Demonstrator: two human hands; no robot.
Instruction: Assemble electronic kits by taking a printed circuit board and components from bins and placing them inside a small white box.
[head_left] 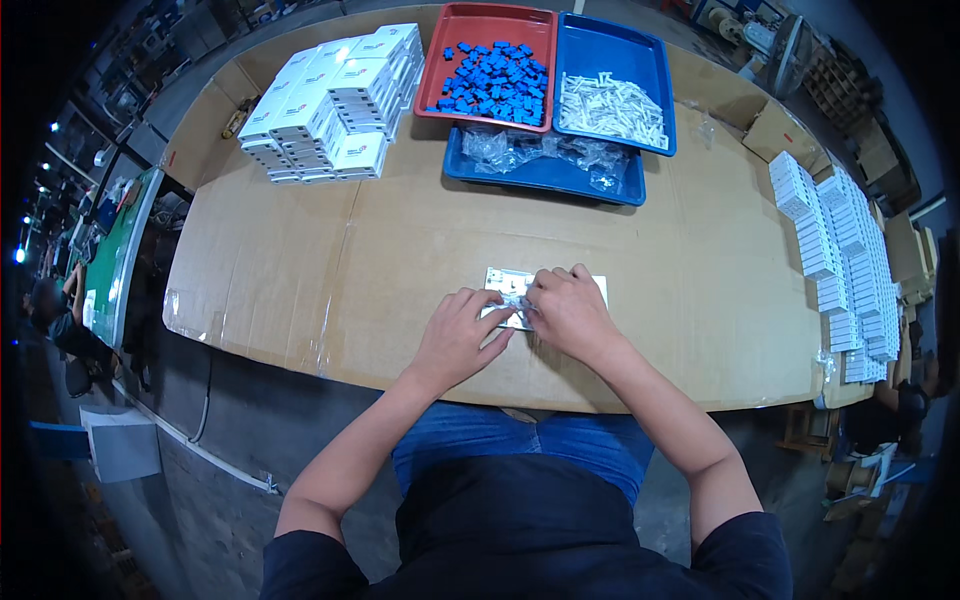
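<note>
A flat white piece [495,276] with printed markings lies on the cardboard-covered table, close to the near edge. Over its left part, my left hand [452,335] has its fingers bent, with the thumb and fingertips drawn together. My right hand [568,312] covers the middle of the piece, its fingers curled in a pinch beside the left fingertips. Between the two sets of fingertips shows a small whitish, shiny thing [517,301], too small and covered to name. The right end of the white piece sticks out beyond my right hand.
Stacked white boxes [305,105] stand at the far left. Beyond my hands, a red tray [433,90] holds blue parts and a blue tray [665,75] white ones; a lower blue tray [545,188] holds clear plastic bags. White box stacks [835,260] line the right edge.
</note>
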